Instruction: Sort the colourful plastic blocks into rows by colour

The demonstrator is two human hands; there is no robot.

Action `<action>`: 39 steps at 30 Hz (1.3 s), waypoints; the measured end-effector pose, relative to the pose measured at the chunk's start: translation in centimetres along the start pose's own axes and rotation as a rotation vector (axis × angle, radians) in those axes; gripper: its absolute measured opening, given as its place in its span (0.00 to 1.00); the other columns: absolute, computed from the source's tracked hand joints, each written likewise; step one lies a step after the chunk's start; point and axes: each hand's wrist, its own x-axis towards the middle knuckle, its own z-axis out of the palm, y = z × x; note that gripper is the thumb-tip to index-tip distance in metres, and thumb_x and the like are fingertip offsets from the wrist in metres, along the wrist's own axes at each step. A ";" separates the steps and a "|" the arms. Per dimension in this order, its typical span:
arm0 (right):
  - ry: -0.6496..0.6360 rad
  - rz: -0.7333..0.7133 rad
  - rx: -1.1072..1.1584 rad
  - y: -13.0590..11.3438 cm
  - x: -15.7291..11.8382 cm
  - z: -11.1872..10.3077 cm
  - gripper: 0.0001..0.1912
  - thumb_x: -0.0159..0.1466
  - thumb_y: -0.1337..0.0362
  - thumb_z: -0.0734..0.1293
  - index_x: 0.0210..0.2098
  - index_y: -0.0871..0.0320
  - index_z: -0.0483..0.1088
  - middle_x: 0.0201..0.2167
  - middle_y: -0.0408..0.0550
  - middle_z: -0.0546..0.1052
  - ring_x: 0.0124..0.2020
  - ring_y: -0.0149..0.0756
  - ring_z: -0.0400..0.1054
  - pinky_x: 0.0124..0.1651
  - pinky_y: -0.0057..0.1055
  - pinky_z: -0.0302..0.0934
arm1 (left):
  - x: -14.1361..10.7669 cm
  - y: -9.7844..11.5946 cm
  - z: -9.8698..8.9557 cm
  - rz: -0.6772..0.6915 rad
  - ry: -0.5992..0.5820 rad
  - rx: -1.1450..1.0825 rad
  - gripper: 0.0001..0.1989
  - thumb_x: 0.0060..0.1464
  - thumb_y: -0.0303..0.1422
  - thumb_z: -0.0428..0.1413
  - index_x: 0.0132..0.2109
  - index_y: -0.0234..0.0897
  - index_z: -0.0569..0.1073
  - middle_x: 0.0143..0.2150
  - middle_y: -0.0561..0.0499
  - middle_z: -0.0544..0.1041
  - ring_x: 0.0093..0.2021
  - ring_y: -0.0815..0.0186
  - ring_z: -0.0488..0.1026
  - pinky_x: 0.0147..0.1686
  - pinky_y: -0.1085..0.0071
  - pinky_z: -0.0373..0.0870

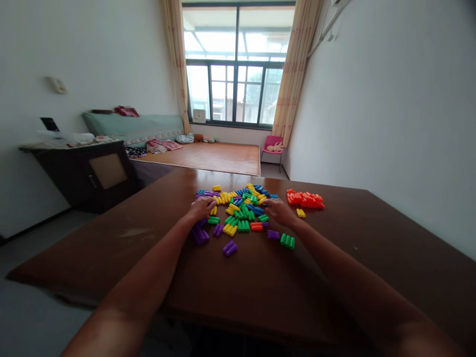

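Observation:
A loose pile of small plastic tube-shaped toy pieces in green [243,214], yellow [225,198] and blue [256,209] lies between my two hands. My left hand [203,206] is at the pile's left side, above purple pieces [201,234], its fingers bent and closed near yellow ones. What is in them, if anything, is hidden. On the right side, my right hand [278,208] reaches in with its fingers drawn together beside blue and yellow pieces. Its fingertips are too small to show what they grip.
Orange pieces [305,199] form a separate heap at the right, with a yellow pair [301,213] before it. Nearer me lie a purple piece [230,248] and a green piece [287,241]. The brown table [148,258] has its far edge close behind the pile.

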 end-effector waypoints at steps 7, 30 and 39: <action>-0.071 0.059 -0.136 -8.1 6.2 7.4 0.15 0.63 0.56 0.65 0.45 0.57 0.73 0.47 0.58 0.75 0.47 0.45 0.69 0.51 0.39 0.61 | -2.3 0.0 1.0 0.109 0.003 0.054 0.17 0.61 0.40 0.47 0.48 0.44 0.77 0.53 0.51 0.76 0.55 0.61 0.69 0.57 0.65 0.62; 0.331 0.692 0.165 17.1 -8.7 -6.0 0.18 0.53 0.51 0.68 0.36 0.57 0.77 0.33 0.51 0.80 0.35 0.42 0.74 0.41 0.37 0.67 | -1.5 -1.9 0.8 0.110 -0.002 0.080 0.17 0.58 0.41 0.47 0.48 0.48 0.76 0.54 0.55 0.76 0.56 0.61 0.69 0.56 0.66 0.64; 0.266 0.707 -0.032 15.0 -8.7 -5.9 0.21 0.58 0.49 0.64 0.41 0.56 0.78 0.39 0.51 0.80 0.39 0.42 0.73 0.44 0.35 0.64 | -1.5 -1.9 0.8 0.111 -0.012 0.062 0.18 0.59 0.42 0.46 0.48 0.46 0.76 0.54 0.54 0.76 0.56 0.61 0.69 0.57 0.66 0.63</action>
